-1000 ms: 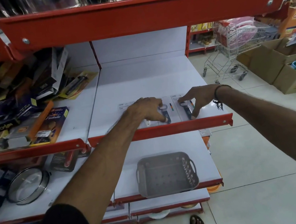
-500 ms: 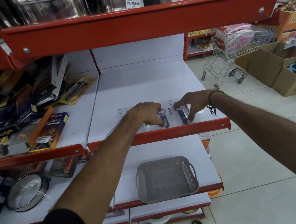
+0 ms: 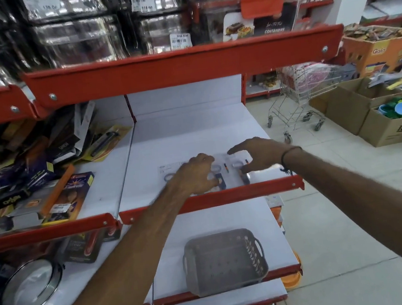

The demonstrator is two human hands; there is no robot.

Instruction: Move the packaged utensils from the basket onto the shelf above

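On the far left, boxed goods [image 3: 46, 188] crowd the neighbouring shelf section right up to its red front lip. The white shelf [image 3: 192, 133] beside them is bare at the back, with open room behind the hands. The packaged utensils [image 3: 219, 173] lie flat near its red front edge. The left hand [image 3: 195, 176] rests palm down on the packs, fingers spread, gripping nothing. The right hand [image 3: 256, 155] hovers just above their right end, fingers apart and curved. Below, the grey basket [image 3: 224, 260] sits at the front edge of the lower shelf. To the right, open tiled floor reaches a trolley [image 3: 300, 98] and cardboard boxes [image 3: 381, 115].
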